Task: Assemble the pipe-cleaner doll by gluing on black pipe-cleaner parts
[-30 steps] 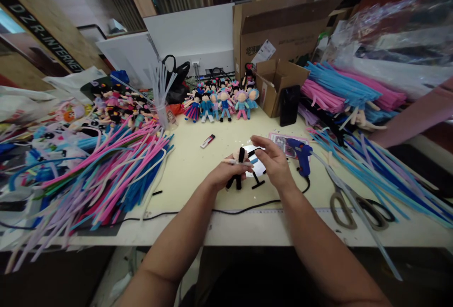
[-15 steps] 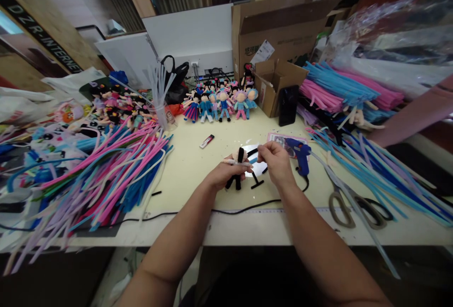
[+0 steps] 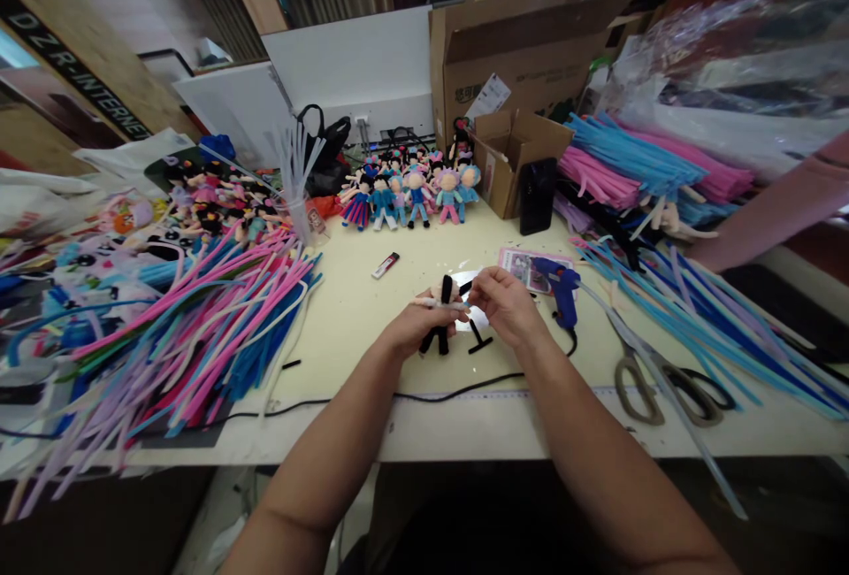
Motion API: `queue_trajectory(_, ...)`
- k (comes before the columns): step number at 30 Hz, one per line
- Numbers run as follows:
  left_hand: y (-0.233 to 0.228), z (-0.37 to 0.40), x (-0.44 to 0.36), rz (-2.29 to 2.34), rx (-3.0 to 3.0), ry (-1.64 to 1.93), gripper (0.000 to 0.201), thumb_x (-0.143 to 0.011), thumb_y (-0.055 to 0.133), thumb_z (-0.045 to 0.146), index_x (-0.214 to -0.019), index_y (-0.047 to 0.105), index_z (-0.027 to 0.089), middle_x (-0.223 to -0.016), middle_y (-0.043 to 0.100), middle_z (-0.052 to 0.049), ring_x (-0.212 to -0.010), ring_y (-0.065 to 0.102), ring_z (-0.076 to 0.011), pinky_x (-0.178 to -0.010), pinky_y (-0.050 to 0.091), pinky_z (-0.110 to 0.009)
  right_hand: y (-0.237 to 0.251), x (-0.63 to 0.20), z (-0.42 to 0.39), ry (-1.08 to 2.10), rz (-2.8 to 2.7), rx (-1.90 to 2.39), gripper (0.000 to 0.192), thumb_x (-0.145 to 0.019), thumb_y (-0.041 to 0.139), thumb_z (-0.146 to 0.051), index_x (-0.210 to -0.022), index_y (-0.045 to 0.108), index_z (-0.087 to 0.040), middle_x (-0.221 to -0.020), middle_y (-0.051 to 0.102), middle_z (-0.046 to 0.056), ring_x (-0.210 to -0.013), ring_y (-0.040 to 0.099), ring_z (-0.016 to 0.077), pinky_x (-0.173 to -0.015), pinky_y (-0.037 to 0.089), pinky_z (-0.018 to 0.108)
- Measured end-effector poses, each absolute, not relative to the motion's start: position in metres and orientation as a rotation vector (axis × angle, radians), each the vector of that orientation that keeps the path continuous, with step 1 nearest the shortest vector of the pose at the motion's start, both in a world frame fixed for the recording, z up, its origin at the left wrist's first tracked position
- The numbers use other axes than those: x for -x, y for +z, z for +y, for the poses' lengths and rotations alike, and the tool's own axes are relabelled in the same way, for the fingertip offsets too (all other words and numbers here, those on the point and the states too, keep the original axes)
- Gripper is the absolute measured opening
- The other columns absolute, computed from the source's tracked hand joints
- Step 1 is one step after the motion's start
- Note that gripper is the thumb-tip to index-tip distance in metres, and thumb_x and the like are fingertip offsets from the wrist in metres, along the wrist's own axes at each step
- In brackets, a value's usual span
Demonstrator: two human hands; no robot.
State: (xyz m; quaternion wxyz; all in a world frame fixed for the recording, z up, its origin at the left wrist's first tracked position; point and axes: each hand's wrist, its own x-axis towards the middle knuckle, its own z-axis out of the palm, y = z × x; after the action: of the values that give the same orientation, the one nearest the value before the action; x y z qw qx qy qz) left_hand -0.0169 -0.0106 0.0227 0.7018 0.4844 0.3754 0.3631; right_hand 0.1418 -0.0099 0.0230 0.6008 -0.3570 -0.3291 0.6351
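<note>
My left hand [image 3: 417, 325] is closed round a small pipe-cleaner doll [image 3: 447, 292] with a pale head, pale arms and black legs; a black strip runs down its front. Close by on the right, my right hand [image 3: 509, 302] pinches with thumb and forefinger at the end of a short black pipe-cleaner piece [image 3: 465, 288] beside the doll's head. The fingers partly hide that piece. Below the hands, a shiny white round plate [image 3: 478, 322] lies on the table, with black cut pieces [image 3: 480, 341] at its edge.
A blue glue gun [image 3: 563, 290] and large scissors [image 3: 637, 389] lie to the right. Loose pipe cleaners [image 3: 199, 336] cover the left side. Finished dolls [image 3: 416, 195] stand at the back near a cardboard box [image 3: 517, 146]. A lighter [image 3: 386, 264] and a black cable [image 3: 451, 393] lie on the table.
My right hand has moved slightly left, closer to the doll, bringing the black piece nearer its head. The left hand keeps its hold on the doll.
</note>
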Motion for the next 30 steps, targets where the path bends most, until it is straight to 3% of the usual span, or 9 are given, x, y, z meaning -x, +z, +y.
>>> queue_trajectory(7,0.026,-0.011,0.016,0.847,-1.070,0.792,0.034,-0.062,0.073,0.024,-0.090,0.056,0.014,-0.076,0.065,-0.003,-0.063,0.058,-0.0115,-0.054,0.043,-0.023,0.023,-0.143,-0.010,1.458,-0.848,0.919,0.031,-0.062,0.075,-0.042,-0.067,0.055,-0.018,-0.059,0.058,-0.003,-0.051,0.055,0.0094,-0.051,0.046,0.024)
queue_trajectory(13,0.021,-0.009,0.016,0.827,-1.095,0.819,0.032,-0.063,0.072,0.023,-0.089,0.055,0.014,-0.080,0.064,-0.004,-0.066,0.060,-0.0128,-0.053,0.043,-0.023,0.017,-0.141,-0.006,1.244,-0.874,0.915,0.043,-0.076,0.061,-0.050,-0.055,0.037,-0.021,-0.045,0.033,-0.009,-0.038,0.030,0.0056,-0.038,0.027,0.021)
queue_trajectory(16,0.021,-0.008,0.017,0.807,-1.106,0.837,0.031,-0.063,0.073,0.024,-0.086,0.054,0.015,-0.079,0.063,-0.004,-0.065,0.059,-0.0127,-0.053,0.043,-0.023,0.014,-0.145,-0.004,1.179,-0.872,0.998,0.046,-0.076,0.060,-0.053,-0.053,0.035,-0.022,-0.042,0.028,-0.009,-0.036,0.025,0.0057,-0.037,0.022,0.022)
queue_trajectory(21,0.026,-0.005,0.020,0.821,-1.094,0.857,0.032,-0.062,0.074,0.026,-0.083,0.053,0.014,-0.076,0.063,-0.003,-0.059,0.056,-0.0099,-0.053,0.042,-0.022,0.021,-0.150,0.006,1.094,-1.089,1.144,0.030,-0.073,0.063,-0.043,-0.059,0.049,-0.020,-0.051,0.051,-0.005,-0.047,0.047,0.0092,-0.049,0.039,0.023)
queue_trajectory(25,0.027,-0.003,0.024,0.835,-1.047,0.901,0.035,-0.062,0.075,0.025,-0.089,0.055,0.013,-0.077,0.064,-0.003,-0.059,0.056,-0.0095,-0.054,0.043,-0.023,0.030,-0.144,0.024,0.892,-1.305,1.291,0.015,-0.072,0.061,-0.033,-0.064,0.057,-0.021,-0.059,0.060,-0.002,-0.056,0.057,0.0138,-0.058,0.044,0.027)
queue_trajectory(30,0.024,-0.002,0.026,0.822,-1.025,0.908,0.034,-0.062,0.075,0.026,-0.088,0.057,0.013,-0.076,0.064,-0.002,-0.057,0.055,-0.0085,-0.053,0.041,-0.022,0.013,-0.134,0.042,0.514,-1.625,1.491,0.020,-0.076,0.056,-0.031,-0.062,0.065,-0.021,-0.071,0.067,0.004,-0.075,0.061,0.0204,-0.075,0.045,0.035)
